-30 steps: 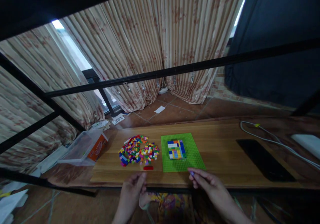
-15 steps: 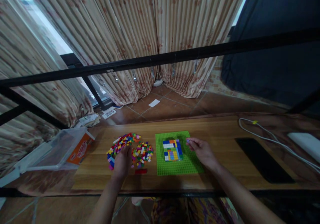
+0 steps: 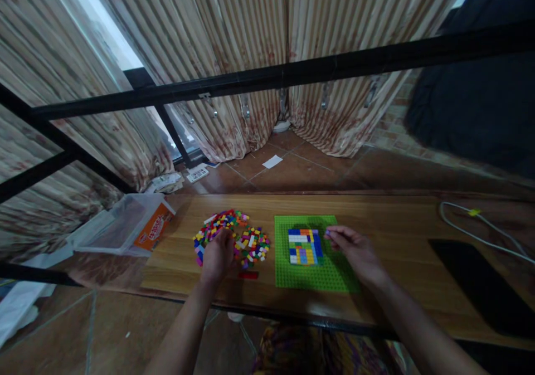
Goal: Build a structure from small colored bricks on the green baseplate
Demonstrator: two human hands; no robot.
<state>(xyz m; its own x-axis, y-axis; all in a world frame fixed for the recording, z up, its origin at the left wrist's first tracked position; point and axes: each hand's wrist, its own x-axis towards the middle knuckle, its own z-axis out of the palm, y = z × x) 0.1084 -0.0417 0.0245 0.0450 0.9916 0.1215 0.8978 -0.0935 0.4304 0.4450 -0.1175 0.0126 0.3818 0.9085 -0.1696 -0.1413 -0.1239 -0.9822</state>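
Observation:
My right hand pinches a small purple brick just right of a block of built-up bricks. That multicoloured brick build sits on a green baseplate, with blue, white, yellow and orange pieces showing. Over the front of a heap of loose toy bricks is my left hand, its fingers bent together; their tips are hard to see, and whatever they hold is hidden. A flat red brick lies on the wood, between the left hand and the baseplate.
A clear plastic box with an orange label stands left of the wooden board. On the right lie a black flat object and a white cable. A black metal bar crosses beyond the board, before the curtains.
Both hands have moved forward from the board's near edge: the left to the brick heap, the right with the purple brick to beside the build. The camera view has also shifted.

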